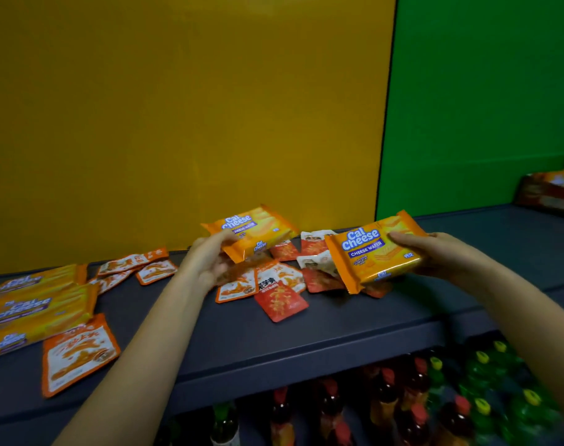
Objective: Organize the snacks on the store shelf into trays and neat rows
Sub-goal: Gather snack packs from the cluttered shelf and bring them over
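Observation:
My left hand (210, 260) grips the near corner of an orange Cal Cheese wafer pack (253, 231), lifted above the dark shelf (242, 342). My right hand (425, 252) holds a second Cal Cheese pack (367, 252) by its right edge, tilted above a loose heap of small red and white snack sachets (280, 291). Three more Cal Cheese packs (36, 310) lie in a row at the shelf's left end. A larger orange-edged sachet (78, 352) lies in front of them.
More small sachets (139, 268) are scattered at the back left. A tray of red packs (551, 191) stands at the far right on the shelf. Below the shelf stand bottles with red caps (387, 397) and green bottles with yellow caps (486, 381). Yellow and green back panels rise behind.

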Motion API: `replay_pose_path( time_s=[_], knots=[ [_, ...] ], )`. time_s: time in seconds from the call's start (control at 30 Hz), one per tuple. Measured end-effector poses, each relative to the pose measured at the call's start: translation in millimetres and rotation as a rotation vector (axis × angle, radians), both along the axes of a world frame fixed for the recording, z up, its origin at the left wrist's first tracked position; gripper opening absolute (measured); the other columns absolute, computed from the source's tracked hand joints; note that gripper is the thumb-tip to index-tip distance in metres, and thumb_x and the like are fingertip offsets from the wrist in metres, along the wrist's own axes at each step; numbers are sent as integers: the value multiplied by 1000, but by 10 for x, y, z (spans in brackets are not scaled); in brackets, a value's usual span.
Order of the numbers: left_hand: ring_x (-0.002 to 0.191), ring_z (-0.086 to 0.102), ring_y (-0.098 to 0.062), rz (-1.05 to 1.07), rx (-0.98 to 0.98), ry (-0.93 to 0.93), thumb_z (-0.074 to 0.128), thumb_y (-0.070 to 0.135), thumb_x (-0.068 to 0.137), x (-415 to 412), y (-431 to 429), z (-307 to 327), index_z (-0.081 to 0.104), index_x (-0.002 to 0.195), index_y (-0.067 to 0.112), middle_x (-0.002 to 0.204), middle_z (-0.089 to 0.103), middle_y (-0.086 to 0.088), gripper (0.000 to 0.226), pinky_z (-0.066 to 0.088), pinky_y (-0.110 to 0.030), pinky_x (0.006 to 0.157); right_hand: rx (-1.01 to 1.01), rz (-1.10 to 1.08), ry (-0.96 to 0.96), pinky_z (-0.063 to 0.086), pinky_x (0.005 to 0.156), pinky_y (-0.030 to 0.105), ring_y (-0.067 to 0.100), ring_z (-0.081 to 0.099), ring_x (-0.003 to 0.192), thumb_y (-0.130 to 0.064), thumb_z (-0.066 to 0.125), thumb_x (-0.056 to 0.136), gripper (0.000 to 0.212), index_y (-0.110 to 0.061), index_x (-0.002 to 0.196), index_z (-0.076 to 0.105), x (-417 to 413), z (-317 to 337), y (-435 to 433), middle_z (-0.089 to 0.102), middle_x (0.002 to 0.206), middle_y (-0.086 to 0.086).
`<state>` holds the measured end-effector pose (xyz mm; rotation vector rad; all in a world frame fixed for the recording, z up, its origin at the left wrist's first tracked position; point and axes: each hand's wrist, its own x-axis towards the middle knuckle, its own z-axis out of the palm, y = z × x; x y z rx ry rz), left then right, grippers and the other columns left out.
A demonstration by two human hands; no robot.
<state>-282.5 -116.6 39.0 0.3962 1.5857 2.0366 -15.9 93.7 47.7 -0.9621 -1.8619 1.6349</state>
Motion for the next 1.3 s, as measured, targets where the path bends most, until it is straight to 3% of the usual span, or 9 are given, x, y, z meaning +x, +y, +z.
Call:
replay_pose_path(
  time_s=[0.1, 0.23, 0.4, 0.6, 0.7, 0.83, 1.0, 1.2, 1.3],
  knots=[
    [59, 60, -17, -121, -5, 33, 54, -2, 83, 338, 273, 46, 55, 80, 5, 75, 60, -10, 8, 53, -24, 50, -3, -64, 38, 48, 61, 24, 15, 62, 71, -30, 64, 84, 33, -5, 105, 59, 342, -16, 158, 67, 83, 8],
    [63, 61, -15, -241, -23, 97, 53, -2, 84, 848, 743, 30, 57, 85, 7, 82, 62, -10, 10, 53, -23, 52, -19, -164, 86, 52, 56, 22, 12, 65, 60, -28, 64, 84, 20, -9, 87, 61, 914, -83, 443, 69, 69, 3],
    [79, 62, -23, -370, -5, 70, 52, -3, 84, 1632, 1400, -13, 57, 99, 4, 90, 65, -14, 17, 50, -43, 86, -1, -277, 125, 49, 76, 28, 16, 61, 73, -30, 61, 87, 23, -10, 98, 62, 1824, -170, 872, 66, 82, 5],
    [70, 62, -21, -475, -38, 37, 51, -4, 84, 2639, 2241, -91, 58, 88, 4, 78, 67, -11, 12, 57, -27, 51, 2, -373, 122, 49, 48, 17, 5, 64, 49, -27, 60, 88, 18, -9, 92, 62, 2912, -174, 1416, 67, 67, 1],
    [73, 64, -23, -530, -41, 35, 50, -4, 83, 3096, 2643, -168, 59, 90, 3, 82, 67, -12, 13, 58, -30, 58, 28, -429, 99, 47, 46, 19, 9, 61, 49, -26, 59, 90, 17, -11, 83, 58, 3378, -172, 1707, 61, 68, 2],
    [73, 64, -21, -565, -48, 24, 51, -4, 83, 3582, 3147, -210, 60, 88, 4, 80, 69, -10, 13, 57, -30, 63, 8, -501, 108, 45, 65, 30, 22, 57, 70, -30, 61, 88, 33, -4, 107, 60, 3872, -200, 2099, 63, 82, 9],
    [49, 67, -12, -579, -52, 72, 52, -4, 84, 4003, 3737, -140, 59, 83, 4, 58, 71, -3, 11, 57, -26, 52, -29, -528, 135, 43, 57, 27, 19, 56, 67, -28, 56, 91, 24, -6, 101, 57, 4283, -219, 2547, 61, 79, 7],
    [50, 67, -11, -562, -38, 144, 51, -4, 84, 4262, 4552, 1, 58, 86, 5, 71, 69, -6, 11, 57, -27, 53, -23, -553, 143, 45, 53, 24, 16, 54, 66, -25, 54, 93, 28, -6, 112, 51, 4537, -135, 3196, 58, 79, 6],
    [44, 64, -6, -543, -38, 212, 52, -3, 85, 4298, 5008, 131, 58, 81, 9, 56, 69, 1, 14, 55, -23, 47, 25, -533, 136, 45, 52, 26, 18, 53, 65, -22, 53, 94, 32, -1, 118, 52, 4595, -54, 3556, 58, 78, 8]
  ],
)
